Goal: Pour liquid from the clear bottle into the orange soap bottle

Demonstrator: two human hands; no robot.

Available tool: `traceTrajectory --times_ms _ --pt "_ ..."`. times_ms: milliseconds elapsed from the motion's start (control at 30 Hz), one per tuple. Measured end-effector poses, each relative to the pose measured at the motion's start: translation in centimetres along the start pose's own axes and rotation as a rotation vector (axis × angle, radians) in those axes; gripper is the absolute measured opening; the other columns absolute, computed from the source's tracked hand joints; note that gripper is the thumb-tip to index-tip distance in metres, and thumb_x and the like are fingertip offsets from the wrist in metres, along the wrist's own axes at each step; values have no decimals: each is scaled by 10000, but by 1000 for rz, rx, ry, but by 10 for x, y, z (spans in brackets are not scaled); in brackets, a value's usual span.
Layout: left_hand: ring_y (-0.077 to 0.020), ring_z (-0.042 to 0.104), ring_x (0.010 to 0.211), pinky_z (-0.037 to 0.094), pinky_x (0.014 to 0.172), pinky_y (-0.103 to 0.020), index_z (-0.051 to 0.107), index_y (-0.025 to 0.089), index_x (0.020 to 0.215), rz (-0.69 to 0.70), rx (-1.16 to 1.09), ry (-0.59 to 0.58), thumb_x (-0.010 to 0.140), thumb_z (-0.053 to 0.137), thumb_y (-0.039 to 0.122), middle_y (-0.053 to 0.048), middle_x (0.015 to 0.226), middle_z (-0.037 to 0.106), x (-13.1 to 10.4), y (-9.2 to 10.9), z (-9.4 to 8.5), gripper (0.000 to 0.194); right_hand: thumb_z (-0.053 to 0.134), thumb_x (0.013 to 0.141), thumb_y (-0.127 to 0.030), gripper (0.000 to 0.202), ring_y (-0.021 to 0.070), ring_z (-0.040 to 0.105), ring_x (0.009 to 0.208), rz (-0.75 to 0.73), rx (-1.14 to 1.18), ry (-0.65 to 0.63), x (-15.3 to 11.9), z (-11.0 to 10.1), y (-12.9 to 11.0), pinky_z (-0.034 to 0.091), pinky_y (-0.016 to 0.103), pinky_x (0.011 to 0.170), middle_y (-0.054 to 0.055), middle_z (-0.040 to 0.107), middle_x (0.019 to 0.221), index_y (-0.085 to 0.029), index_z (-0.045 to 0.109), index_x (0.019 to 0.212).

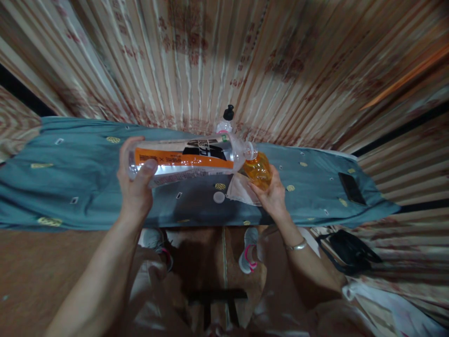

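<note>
My left hand is wrapped round the base of a large clear bottle with an orange, black and white label. The bottle lies on its side in the air, its neck toward the right. Its open mouth meets the top of a smaller bottle of amber liquid, which my right hand grips from the right and below. Whether liquid runs between them cannot be made out. Beneath them, a round white cap and a whitish flat pouch or cloth rest on the green-blue cloth.
The narrow table's patterned cloth spans the view. A bottle with a black top stands behind the large bottle. A dark phone lies at the right. Curtains hang behind; a black bag is at lower right.
</note>
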State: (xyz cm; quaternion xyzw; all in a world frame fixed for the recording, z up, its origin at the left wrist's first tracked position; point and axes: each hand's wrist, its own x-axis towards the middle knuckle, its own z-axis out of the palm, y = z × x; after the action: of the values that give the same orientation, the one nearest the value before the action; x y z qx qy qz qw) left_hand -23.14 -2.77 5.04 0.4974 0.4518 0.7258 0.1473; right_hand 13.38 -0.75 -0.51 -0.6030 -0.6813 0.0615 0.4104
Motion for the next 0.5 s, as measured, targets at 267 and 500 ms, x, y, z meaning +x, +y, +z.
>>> traceTrajectory --times_ms 267,500 --pt "-229 565 921 419 858 -374 690 237 1202 5 -23 -3 686 841 730 -18 1028 628 -1 0 -2 730 809 822 -544 915 387 680 1356 -15 -11 -7 -1 1 2 565 588 1139 231 674 1485 -150 448 1566" --pt "-199 556 919 408 850 -329 675 178 1238 17 -97 -17 724 877 663 -27 1026 626 -1 -3 -2 735 808 830 -543 892 383 700 1325 -13 -20 -20 0 -1 0 588 579 1116 225 690 1464 -152 467 1556"
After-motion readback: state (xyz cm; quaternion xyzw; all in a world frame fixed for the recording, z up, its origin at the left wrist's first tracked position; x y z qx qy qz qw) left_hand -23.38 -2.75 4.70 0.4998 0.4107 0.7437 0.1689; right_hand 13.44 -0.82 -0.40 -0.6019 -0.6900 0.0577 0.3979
